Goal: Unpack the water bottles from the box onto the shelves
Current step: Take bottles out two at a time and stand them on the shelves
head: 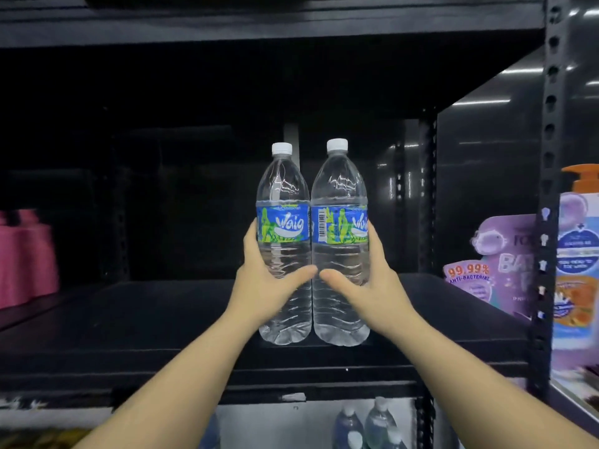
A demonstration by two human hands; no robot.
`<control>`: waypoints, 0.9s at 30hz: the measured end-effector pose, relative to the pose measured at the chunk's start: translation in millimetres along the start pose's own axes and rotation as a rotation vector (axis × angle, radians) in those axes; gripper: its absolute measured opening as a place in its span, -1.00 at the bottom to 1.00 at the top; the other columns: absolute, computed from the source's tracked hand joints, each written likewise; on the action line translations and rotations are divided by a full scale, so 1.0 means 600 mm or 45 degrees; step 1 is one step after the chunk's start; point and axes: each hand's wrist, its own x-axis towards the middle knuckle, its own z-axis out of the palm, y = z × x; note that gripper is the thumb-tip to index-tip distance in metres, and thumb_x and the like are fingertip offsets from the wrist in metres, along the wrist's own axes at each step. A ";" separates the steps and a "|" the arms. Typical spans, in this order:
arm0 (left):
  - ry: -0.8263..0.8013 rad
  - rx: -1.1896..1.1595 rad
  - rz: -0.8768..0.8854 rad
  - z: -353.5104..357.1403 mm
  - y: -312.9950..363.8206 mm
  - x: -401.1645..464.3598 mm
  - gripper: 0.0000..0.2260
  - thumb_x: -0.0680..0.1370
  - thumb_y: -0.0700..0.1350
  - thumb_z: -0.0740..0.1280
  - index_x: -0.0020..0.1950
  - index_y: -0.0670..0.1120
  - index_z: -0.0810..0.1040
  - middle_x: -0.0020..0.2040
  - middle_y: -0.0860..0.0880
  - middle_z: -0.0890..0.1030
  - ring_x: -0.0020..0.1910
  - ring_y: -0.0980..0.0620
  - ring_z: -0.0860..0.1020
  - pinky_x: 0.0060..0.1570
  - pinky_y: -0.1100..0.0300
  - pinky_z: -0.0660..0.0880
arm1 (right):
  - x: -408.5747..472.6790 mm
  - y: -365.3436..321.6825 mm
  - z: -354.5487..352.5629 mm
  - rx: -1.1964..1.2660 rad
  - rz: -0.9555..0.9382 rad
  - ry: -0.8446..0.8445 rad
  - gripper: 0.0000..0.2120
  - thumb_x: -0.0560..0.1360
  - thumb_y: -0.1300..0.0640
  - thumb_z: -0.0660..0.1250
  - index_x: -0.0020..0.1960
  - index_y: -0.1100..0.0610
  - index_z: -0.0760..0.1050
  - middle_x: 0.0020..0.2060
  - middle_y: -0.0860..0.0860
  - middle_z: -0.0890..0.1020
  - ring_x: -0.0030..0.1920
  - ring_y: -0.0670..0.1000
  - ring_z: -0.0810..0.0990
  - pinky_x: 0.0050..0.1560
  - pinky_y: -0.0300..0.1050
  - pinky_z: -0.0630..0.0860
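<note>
Two clear water bottles with white caps and blue-green labels stand upright side by side, touching, near the front of the black shelf (162, 319). My left hand (265, 283) grips the left bottle (283, 196) around its lower body, thumb across the front. My right hand (363, 283) grips the right bottle (338, 192) the same way. Whether the bottle bases rest on the shelf board or hover just above it cannot be told. The box is out of view.
A black upright post (549, 189) bounds the shelf bay on the right; beyond it stand purple and orange soap packs (505, 260). Pink items (26, 257) sit at the far left. More water bottles (369, 426) stand on the shelf below. A black shelf board (259, 24) runs overhead.
</note>
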 end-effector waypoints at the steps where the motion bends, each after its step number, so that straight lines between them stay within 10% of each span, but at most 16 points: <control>1: 0.002 -0.008 -0.003 0.001 -0.002 -0.001 0.03 0.34 0.12 0.68 0.60 0.34 0.07 0.31 0.32 0.59 0.27 0.25 0.60 0.29 0.13 0.50 | -0.004 0.002 -0.003 -0.003 -0.006 -0.001 -0.05 0.49 -0.09 0.58 0.64 -0.34 0.03 0.25 -0.43 0.61 0.23 -0.33 0.61 0.26 -0.21 0.48; 14: -0.028 -0.078 -0.018 0.106 0.022 0.009 -0.01 0.40 0.07 0.66 0.61 0.35 0.06 0.28 0.32 0.60 0.22 0.28 0.60 0.09 0.33 0.45 | 0.001 0.038 -0.086 -0.136 0.020 0.123 -0.05 0.46 -0.11 0.60 0.63 -0.35 0.06 0.23 -0.49 0.59 0.19 -0.32 0.63 0.17 -0.34 0.44; 23: -0.003 -0.148 -0.026 0.174 0.017 0.019 -0.09 0.40 0.03 0.65 0.56 0.36 0.16 0.22 0.39 0.61 0.14 0.44 0.59 0.09 0.40 0.42 | 0.010 0.092 -0.142 0.003 0.138 0.102 -0.04 0.44 0.12 0.48 0.65 -0.32 0.04 0.18 -0.23 0.70 -0.03 -0.16 0.71 0.26 0.18 0.62; 27: 0.002 -0.187 -0.020 0.179 0.002 0.023 -0.10 0.41 0.00 0.66 0.59 0.29 0.20 0.28 0.31 0.63 0.24 0.32 0.61 0.18 0.29 0.46 | 0.009 0.099 -0.150 -0.019 0.189 0.133 0.07 0.31 0.02 0.69 0.61 -0.20 0.11 0.14 -0.13 0.64 0.04 -0.19 0.70 0.23 0.02 0.62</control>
